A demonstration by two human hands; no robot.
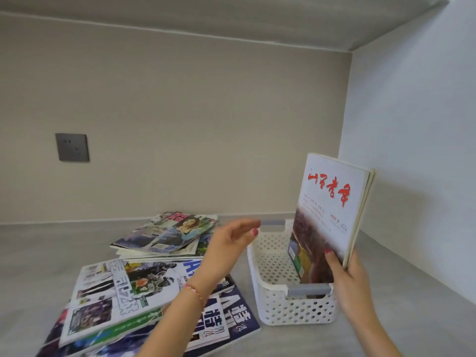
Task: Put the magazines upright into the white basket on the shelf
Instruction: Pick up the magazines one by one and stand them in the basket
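the magazine [332, 217] stands in the white basket [288, 300] against its right wall, and with nothing bracing it, it might flop flat or tip the light basket once let go. the right hand [347, 274] grips its lower edge, thumb across the cover. the left hand [229, 240] hovers open by the rim, holding nothing. more magazines [134, 292] lie piled on the shelf [38, 253].

A white perforated plastic basket [288, 300] is sitting on the grey shelf [386, 269], right of a pile of glossy magazines [134, 292]. A white-covered magazine with red lettering [329, 207] is standing inside the basket, against its right side.
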